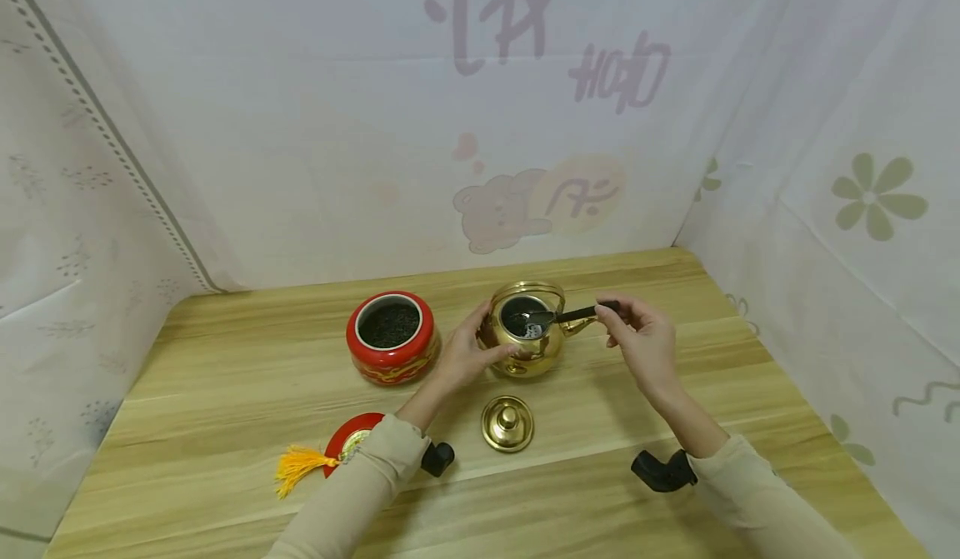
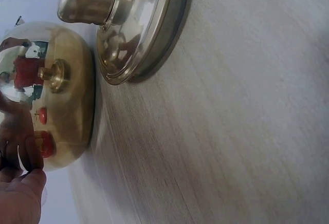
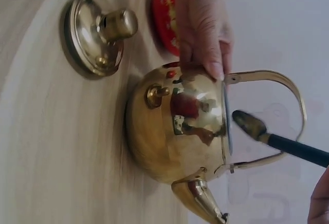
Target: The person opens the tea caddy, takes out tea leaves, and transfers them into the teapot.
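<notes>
A gold teapot (image 1: 542,357) stands uncovered on the wooden table, its hoop handle raised toward the back and its spout pointing right. My left hand (image 1: 467,352) holds its left side, thumb at the front and fingers behind. Between thumb and fingers, my right hand (image 1: 643,342) pinches the black handle of a small scoop (image 1: 583,313). The scoop's head is over the pot's round mouth; in the right wrist view the scoop (image 3: 293,146) tilts down toward that opening. Left of the pot, a red jar (image 1: 375,366) with a gold pattern contains dark loose leaves (image 1: 392,326).
The teapot's gold knobbed lid (image 1: 507,423) lies in front of it. Partly under my left sleeve is a red lid (image 1: 352,432) with a yellow tassel (image 1: 298,467). Black wrist mounts (image 1: 664,471) stick out at both sleeves. Printed cloth (image 1: 337,126) encloses the table's back and sides.
</notes>
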The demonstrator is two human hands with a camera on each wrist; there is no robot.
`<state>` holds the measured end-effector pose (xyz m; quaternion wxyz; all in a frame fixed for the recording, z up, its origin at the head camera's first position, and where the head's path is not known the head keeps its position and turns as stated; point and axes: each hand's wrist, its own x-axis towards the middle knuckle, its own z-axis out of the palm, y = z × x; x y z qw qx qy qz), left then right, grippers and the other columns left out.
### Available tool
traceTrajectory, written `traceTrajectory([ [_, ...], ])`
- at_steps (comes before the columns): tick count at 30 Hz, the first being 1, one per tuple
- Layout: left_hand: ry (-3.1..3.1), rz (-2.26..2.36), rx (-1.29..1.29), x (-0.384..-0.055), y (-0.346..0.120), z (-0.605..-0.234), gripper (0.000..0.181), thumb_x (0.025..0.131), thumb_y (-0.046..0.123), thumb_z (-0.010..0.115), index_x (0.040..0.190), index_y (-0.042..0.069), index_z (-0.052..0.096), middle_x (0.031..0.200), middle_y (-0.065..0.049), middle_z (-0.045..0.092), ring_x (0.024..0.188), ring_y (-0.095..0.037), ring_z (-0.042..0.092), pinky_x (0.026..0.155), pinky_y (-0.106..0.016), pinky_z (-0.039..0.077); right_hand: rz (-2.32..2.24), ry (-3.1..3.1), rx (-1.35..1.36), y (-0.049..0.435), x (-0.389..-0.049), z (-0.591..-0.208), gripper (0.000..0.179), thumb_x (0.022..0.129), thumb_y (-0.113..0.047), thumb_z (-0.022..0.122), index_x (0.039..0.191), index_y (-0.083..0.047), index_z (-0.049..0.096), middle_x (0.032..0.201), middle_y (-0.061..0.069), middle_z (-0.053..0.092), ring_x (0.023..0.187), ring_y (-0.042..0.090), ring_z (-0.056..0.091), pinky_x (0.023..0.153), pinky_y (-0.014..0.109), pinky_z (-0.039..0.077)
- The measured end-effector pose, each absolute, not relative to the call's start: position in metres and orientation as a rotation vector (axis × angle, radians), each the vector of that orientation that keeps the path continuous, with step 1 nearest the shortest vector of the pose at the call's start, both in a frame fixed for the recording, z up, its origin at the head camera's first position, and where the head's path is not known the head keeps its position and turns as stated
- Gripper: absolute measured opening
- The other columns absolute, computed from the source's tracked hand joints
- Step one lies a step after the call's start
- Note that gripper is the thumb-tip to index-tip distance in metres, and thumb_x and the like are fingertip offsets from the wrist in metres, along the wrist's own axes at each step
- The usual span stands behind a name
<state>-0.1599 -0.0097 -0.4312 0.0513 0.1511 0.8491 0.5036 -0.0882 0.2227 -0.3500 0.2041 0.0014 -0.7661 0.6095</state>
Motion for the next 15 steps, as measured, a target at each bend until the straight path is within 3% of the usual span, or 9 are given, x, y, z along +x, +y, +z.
traceTrajectory([
  [3, 2.558, 1.556, 0.449, -0.160, -0.010, -0.431, 0.089, 0.074, 0.029, 0.080, 0.146, 0.006, 0.032, 0.149, -0.013, 0.035, 0.137, -0.029, 0.033, 0.113, -0.041, 0.027, 1.834, -1.957, 0.013, 0.234, -0.081, -0.359, 0.019, 0.088, -0.002, 0.063, 0.099, 0.013, 0.063, 0.074, -0.001, 0.064, 0.054, 0.009, 0.054, 0.049, 0.017, 0.049],
  [9, 2.531, 1.582, 0.443, -0.161, -0.010, -0.430, 0.090, 0.075, 0.025, 0.080, 0.147, 0.004, 0.030, 0.151, -0.013, 0.031, 0.139, -0.028, 0.029, 0.115, -0.040, 0.024, 1.936, -1.568, -0.019, 0.260, -0.069, -0.369, 0.009, 0.087, 0.000, 0.063, 0.093, 0.007, 0.065, 0.074, 0.008, 0.067, 0.059, 0.010, 0.060, 0.050, 0.017, 0.052],
  [15, 2.545, 1.563, 0.450, -0.161, -0.009, -0.431, 0.089, 0.075, 0.027, 0.079, 0.147, 0.005, 0.031, 0.150, -0.012, 0.034, 0.138, -0.028, 0.031, 0.114, -0.039, 0.025, 1.868, -1.513, -0.208, 0.287, -0.069, -0.392, 0.017, 0.085, 0.002, 0.064, 0.094, 0.015, 0.060, 0.072, 0.008, 0.069, 0.058, 0.011, 0.063, 0.049, 0.019, 0.053],
])
